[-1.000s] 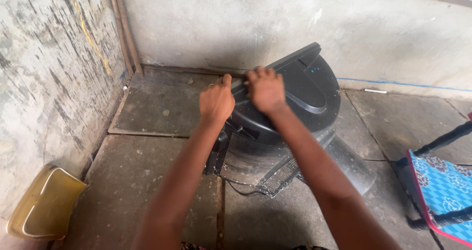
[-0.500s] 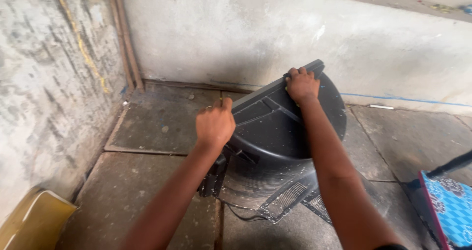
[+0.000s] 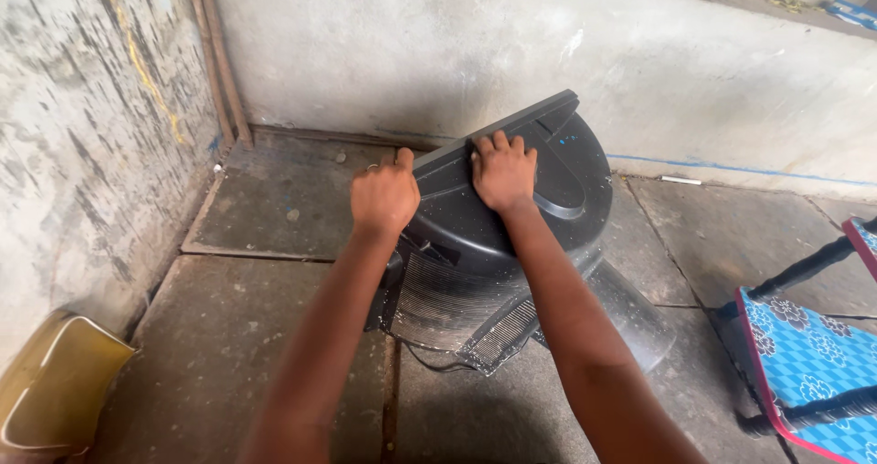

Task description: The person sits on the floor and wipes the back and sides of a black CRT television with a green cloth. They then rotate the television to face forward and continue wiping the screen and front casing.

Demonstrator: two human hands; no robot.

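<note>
I have both hands on the black television set [image 3: 512, 245], which stands at the centre of the stone floor [image 3: 265, 336] with its screen side tipped toward the wall [image 3: 438, 53] at 12 o'clock. My left hand [image 3: 384, 195] grips the set's upper edge at its 10 o'clock corner, fingers closed round the rim. My right hand [image 3: 502, 172] lies just beside it at 12 o'clock, fingers curled over the same edge, palm pressed on the casing. The ribbed back of the set faces me. A yellow tub [image 3: 55, 386] leans by the side wall at 8 o'clock. A blue patterned chair [image 3: 813, 354] stands at 4 o'clock, well apart from the set.
</note>
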